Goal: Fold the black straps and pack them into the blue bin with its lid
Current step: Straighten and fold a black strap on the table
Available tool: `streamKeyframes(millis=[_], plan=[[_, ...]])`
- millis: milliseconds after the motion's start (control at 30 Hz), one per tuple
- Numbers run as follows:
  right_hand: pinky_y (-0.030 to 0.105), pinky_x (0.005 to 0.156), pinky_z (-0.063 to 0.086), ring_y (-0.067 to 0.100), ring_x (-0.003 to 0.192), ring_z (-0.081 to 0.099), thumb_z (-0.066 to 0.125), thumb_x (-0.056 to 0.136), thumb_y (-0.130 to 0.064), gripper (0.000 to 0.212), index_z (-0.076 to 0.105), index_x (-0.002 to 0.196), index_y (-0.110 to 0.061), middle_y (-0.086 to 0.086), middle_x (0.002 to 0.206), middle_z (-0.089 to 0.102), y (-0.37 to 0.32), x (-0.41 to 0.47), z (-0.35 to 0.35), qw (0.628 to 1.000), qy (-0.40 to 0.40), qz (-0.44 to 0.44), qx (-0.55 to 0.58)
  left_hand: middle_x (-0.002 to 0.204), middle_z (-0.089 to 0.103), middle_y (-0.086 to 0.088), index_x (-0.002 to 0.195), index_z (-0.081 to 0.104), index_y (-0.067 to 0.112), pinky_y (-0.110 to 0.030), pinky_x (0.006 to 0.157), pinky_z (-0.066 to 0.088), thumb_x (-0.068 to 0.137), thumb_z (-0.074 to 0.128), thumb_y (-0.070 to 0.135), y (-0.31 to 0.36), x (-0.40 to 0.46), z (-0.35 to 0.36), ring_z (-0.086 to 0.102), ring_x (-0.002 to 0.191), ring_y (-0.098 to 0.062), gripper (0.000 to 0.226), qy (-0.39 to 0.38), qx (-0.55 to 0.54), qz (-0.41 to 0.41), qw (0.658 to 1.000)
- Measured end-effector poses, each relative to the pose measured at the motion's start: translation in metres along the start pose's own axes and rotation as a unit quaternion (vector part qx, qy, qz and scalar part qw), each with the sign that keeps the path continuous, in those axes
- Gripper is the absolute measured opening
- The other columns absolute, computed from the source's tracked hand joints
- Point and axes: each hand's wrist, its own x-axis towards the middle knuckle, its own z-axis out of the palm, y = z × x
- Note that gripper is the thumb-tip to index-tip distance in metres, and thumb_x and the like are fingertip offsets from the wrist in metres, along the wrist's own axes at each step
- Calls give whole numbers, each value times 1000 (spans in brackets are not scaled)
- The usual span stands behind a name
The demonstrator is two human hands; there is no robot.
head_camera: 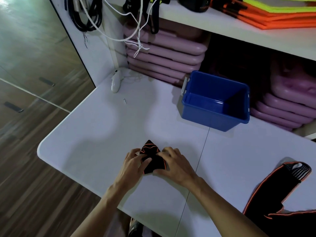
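A black strap with orange edging (151, 156) lies bunched into a small folded bundle on the white table (102, 134). My left hand (134, 164) grips its left side with curled fingers. My right hand (172, 162) holds its right side, fingers bent over the fabric. A second black strap with orange trim (277, 189) lies spread flat at the table's right edge. The blue bin (215, 101) stands open and empty at the back right of the table. I see no lid.
Stacks of pink plastic lids or trays (164, 55) fill the shelf behind the bin. A white handheld device (116, 82) and a small screw (124, 101) lie at the back left. White cords (136, 36) hang from above. The table edge drops to wooden floor on the left.
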Motion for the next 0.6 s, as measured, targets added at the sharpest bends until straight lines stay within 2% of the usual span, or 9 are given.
streamKeyframes(millis=[67,167,233,333,400,467,567,600], plan=[[37,85,46,21,111,42,53,78,-72,66,51,128,-29,-4,125,43,1,3,-4,1000,-14,5,-9,131,45,0,123,61,23,-20,97,33,80,33,68,4,-3,-2,45,117,-15,69,-8,-15,11,1000],[40,85,48,21,114,42,41,79,-80,72,53,129,-29,-2,127,41,1,11,-12,998,-39,3,-42,121,43,5,122,57,20,-3,83,33,78,47,66,10,-8,-8,46,101,8,65,-13,-76,26,997],[40,86,48,19,115,41,40,81,-79,71,54,129,-29,-1,126,42,-1,18,-17,997,-62,11,-44,117,45,7,125,57,20,1,81,35,79,55,60,8,-11,-9,46,102,15,61,-6,-112,23,993],[40,87,48,19,112,42,38,86,-75,64,57,126,-28,-2,118,46,-3,26,-20,996,-83,30,-23,117,47,7,130,55,18,-3,79,41,87,59,46,4,-9,-10,52,104,4,51,-7,-133,-6,991],[41,85,48,18,109,42,33,88,-73,64,60,121,-26,-2,113,48,-4,30,-19,995,-93,43,-5,114,51,4,124,60,16,0,75,39,89,60,35,5,-2,-11,56,99,-6,39,0,-151,-40,988],[41,82,48,17,106,42,32,88,-74,65,63,112,-22,-3,105,50,-7,33,-17,993,-94,67,16,108,59,2,113,66,18,0,72,38,88,63,31,6,4,-12,59,94,-10,28,16,-169,-70,983],[32,68,45,16,90,47,42,85,-73,57,60,87,-18,-5,88,51,-10,35,-12,989,-44,106,98,101,67,-3,109,61,12,-14,72,49,85,68,28,7,12,-13,64,89,-9,29,25,-236,-127,963],[28,64,42,15,83,49,49,84,-71,52,56,85,-20,-7,87,52,-10,34,-10,983,-18,116,139,102,66,-5,111,56,10,-22,72,51,84,69,27,7,14,-14,64,88,-12,34,20,-266,-150,952]])
